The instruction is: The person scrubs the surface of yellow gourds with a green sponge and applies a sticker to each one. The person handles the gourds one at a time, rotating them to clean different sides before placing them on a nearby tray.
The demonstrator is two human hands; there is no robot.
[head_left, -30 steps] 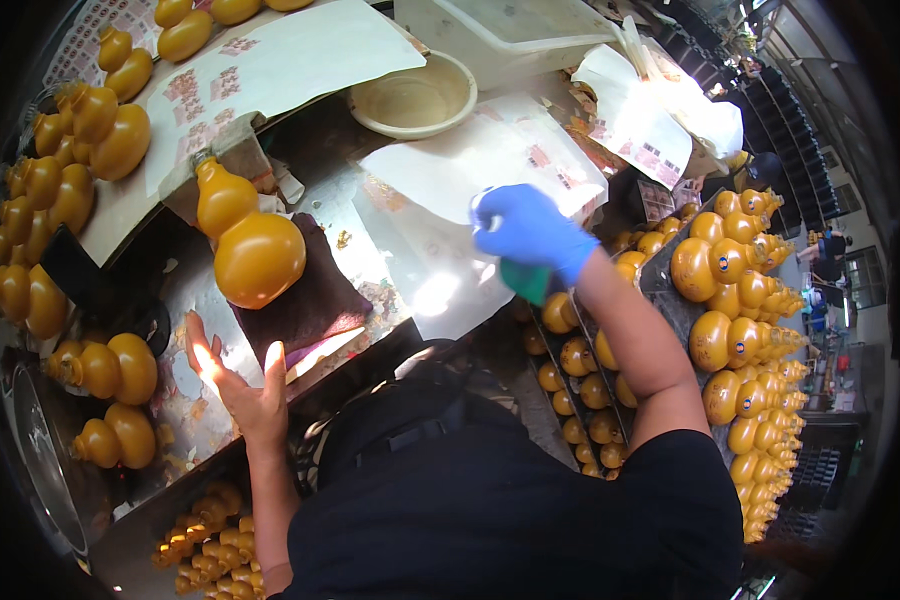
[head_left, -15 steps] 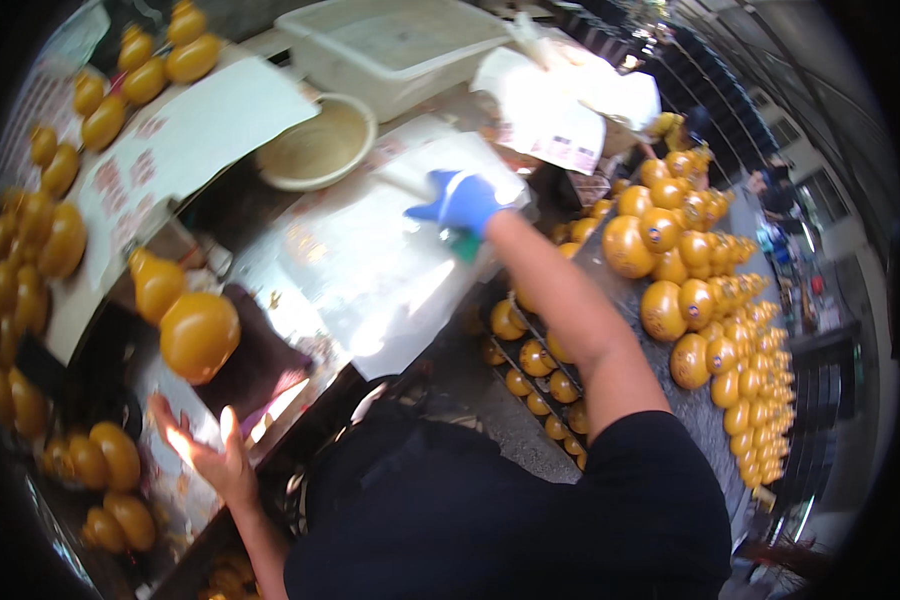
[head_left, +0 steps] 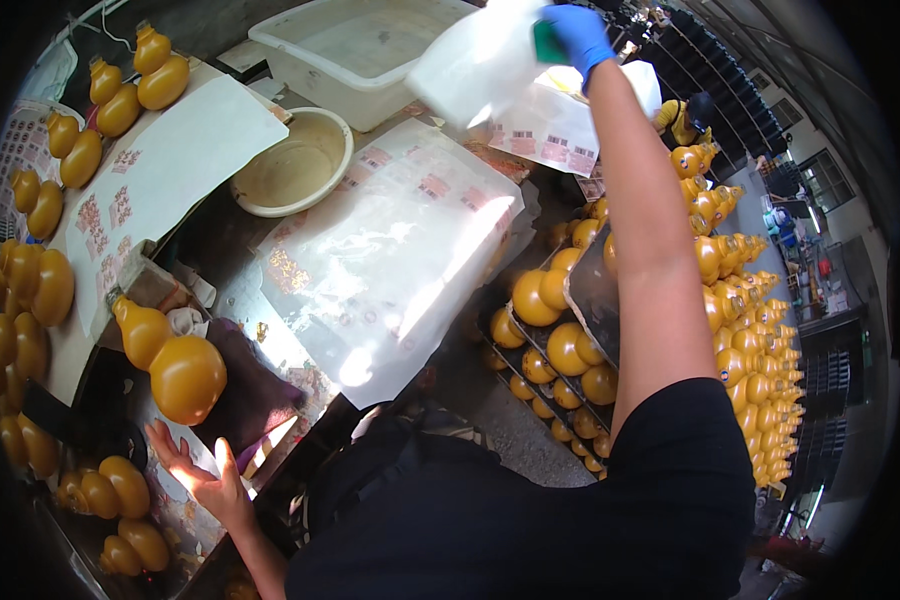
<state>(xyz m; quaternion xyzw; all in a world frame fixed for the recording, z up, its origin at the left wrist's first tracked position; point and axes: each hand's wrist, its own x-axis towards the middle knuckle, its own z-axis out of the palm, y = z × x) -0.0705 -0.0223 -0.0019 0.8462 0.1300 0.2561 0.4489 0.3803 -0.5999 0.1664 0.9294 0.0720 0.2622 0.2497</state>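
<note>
1. Right hand (head_left: 576, 30): blue-gloved, raised to the far side of the desk (head_left: 270, 330), grip closed on a green sponge (head_left: 548, 42) that touches a translucent white sheet (head_left: 470, 65).
2. Left hand (head_left: 205, 480): bare, fingers spread open, holding nothing, resting at the near desk edge.
3. Large amber gourd (head_left: 175, 365): on a dark cloth (head_left: 250, 390), just beyond the left hand, apart from it.
4. Beige bowl (head_left: 295, 165): mid-desk, between both hands.

Sunlit workbench (head_left: 240, 330), distant windows (head_left: 805, 165)
</note>
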